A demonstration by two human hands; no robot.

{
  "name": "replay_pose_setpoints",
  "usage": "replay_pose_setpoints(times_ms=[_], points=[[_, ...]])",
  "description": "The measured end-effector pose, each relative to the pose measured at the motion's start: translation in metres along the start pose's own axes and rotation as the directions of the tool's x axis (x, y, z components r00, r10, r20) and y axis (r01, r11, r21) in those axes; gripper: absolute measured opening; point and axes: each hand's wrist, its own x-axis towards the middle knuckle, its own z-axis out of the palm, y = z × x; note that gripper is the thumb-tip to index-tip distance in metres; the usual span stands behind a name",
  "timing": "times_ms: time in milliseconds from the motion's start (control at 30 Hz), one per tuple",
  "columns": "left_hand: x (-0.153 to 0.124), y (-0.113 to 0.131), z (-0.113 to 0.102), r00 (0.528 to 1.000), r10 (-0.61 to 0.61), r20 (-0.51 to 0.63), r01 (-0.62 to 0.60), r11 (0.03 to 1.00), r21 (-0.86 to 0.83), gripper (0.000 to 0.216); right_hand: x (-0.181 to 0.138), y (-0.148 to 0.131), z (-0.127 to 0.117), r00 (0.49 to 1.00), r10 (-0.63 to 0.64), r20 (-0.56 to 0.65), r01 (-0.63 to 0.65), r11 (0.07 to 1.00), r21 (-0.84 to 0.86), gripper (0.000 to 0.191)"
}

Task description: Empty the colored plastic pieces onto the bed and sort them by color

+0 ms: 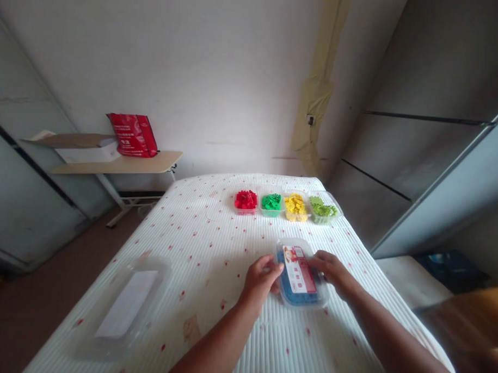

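A clear plastic box (301, 272) with a labelled lid and blue contents is between my two hands, over the near right part of the table. My left hand (260, 278) grips its left edge, thumb on the rim and the other fingers partly hidden below. On the far right side, my right hand (331, 270) holds the rim, its fingertips at the lid's edge. Beyond the box stand open clear tubs in a row: red pieces (246, 199), green pieces (271, 201), yellow pieces (296, 204) and light green pieces (322, 207).
The table's white cloth (206, 234) has red dots. A clear plastic lid (126, 307) with a white label lies at its near left. A side table (152, 162) with a red bag (133, 135) and a white box (89, 150) stands against the wall. Grey cabinets rise at the right.
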Motion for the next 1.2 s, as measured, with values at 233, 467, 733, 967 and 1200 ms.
replay_pose_setpoints(times_ms=[233,467,733,967,1200], points=[[-0.002,0.0,-0.008,0.998,-0.037,0.054,0.036,0.999,0.007,0.023,-0.002,0.001,-0.005,0.999,0.031,0.028,-0.032,0.998,0.051,0.034],[0.002,-0.004,0.019,0.993,-0.09,0.078,0.086,0.995,0.055,0.019,-0.003,-0.001,-0.029,1.0,0.011,0.0,-0.011,1.0,-0.012,0.027],[0.015,-0.011,0.087,0.985,-0.084,0.152,0.057,0.984,0.169,0.016,-0.011,0.007,-0.095,0.992,0.049,-0.117,-0.055,0.997,-0.049,0.019],[0.029,-0.015,0.13,0.972,-0.159,0.171,0.116,0.965,0.235,0.009,-0.017,0.029,-0.123,0.972,0.096,-0.214,-0.093,0.995,0.025,0.024],[0.035,-0.014,0.141,0.982,-0.142,0.124,0.113,0.969,0.219,0.013,-0.013,0.036,-0.122,0.954,0.032,-0.297,-0.027,0.999,0.019,0.026]])
